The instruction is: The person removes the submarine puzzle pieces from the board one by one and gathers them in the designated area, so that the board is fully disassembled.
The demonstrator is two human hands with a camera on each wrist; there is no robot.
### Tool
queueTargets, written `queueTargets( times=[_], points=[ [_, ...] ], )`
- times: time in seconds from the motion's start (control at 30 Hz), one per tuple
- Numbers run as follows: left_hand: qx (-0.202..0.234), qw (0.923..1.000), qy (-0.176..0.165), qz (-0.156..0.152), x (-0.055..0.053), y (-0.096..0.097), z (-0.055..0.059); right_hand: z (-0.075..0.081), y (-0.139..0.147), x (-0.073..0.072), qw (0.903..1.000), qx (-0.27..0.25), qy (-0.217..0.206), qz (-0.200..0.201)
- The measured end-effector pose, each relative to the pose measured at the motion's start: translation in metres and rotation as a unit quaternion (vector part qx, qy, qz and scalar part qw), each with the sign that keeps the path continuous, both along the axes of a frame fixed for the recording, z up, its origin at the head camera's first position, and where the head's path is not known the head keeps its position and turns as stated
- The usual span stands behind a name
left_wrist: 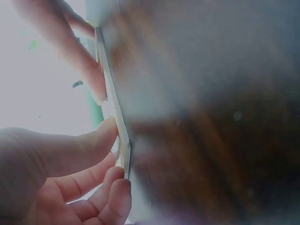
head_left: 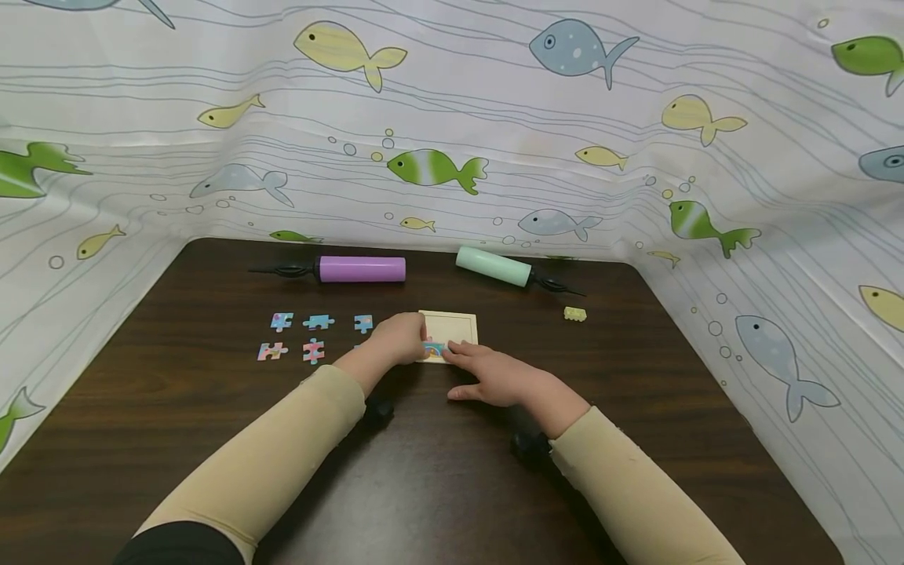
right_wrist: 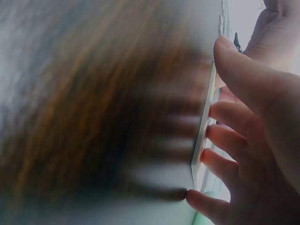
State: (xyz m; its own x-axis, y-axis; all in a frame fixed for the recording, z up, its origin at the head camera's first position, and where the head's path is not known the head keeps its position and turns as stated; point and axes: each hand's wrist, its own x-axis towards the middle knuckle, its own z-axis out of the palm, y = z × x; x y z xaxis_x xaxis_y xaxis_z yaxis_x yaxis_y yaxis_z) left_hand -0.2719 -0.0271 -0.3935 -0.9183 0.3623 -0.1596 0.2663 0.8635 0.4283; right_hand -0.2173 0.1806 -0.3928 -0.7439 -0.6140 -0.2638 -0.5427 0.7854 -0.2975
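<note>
Two beige sleeves point(head_left: 261, 459) reach in over a dark brown, wood-grained table point(head_left: 438, 486). The right hand point(head_left: 487, 373) grasps nothing: its fingers are extended, tips against the right side of a pale, square, shallow-framed puzzle board point(head_left: 452, 323), with the thumb held apart. The left hand point(head_left: 399, 337) grips the board's near left corner between thumb and bent fingers (whether it also pinches a piece, I cannot tell). A blue printed picture piece point(head_left: 434, 350) lies on the board's near part, between the hands.

Left of the board lie loose jigsaw pieces: a near row with two pink ones point(head_left: 314, 351), then a far row of three blue ones point(head_left: 319, 322). A small pale-yellow block point(head_left: 575, 314) sits to the right. Farther off are a lilac cylindrical pump point(head_left: 362, 269), left, and a mint-green one point(head_left: 494, 266), right, before a white fish-printed curtain point(head_left: 494, 118).
</note>
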Motion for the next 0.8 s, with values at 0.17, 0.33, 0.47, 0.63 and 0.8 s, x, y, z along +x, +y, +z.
queueTargets(
  times=[0.17,0.33,0.47,0.63,0.8],
  points=[
    [0.021,0.9998,0.006,0.0,0.0,-0.002,-0.001,-0.001,0.001,0.0,0.9999,-0.01,-0.005,0.001],
    [0.084,0.9964,0.001,0.007,0.002,-0.009,-0.001,-0.004,0.002,-0.001,0.9999,-0.011,-0.006,0.002],
    [0.133,0.991,0.016,0.007,0.002,-0.019,0.006,-0.005,0.002,-0.002,1.0,-0.004,-0.006,0.004],
    [0.158,0.9872,0.018,0.01,0.01,-0.04,0.022,-0.005,0.003,-0.001,0.9997,-0.006,-0.017,0.015],
    [0.161,0.9867,0.021,-0.003,0.024,-0.075,0.037,-0.003,0.004,0.0,0.9995,-0.001,-0.026,0.017]
  ],
)
